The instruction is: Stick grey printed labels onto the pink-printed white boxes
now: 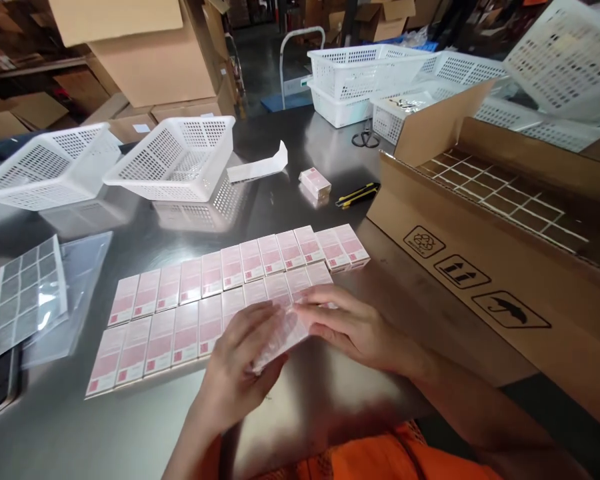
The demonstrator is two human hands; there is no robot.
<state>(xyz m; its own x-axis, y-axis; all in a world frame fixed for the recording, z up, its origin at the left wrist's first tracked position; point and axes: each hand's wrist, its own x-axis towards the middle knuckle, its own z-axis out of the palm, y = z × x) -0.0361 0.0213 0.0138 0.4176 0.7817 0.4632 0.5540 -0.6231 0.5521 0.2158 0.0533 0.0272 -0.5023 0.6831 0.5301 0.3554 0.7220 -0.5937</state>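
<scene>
Small pink-and-white boxes lie side by side in two long rows on the metal table. Fingers of my left hand curl over a pale pink-and-white box surface at the near row, with the thumb under its near edge. From the other side, my right hand closes on the same part, fingertips touching its top. Blur and the fingers hide whether this is one box or several together. Two more boxes sit at the right end of the far row.
An open carton with a divider grid stands at right. Beyond the rows are a separate box stack, a yellow cutter, scissors and a paper strip. White baskets stand behind; label sheets lie left.
</scene>
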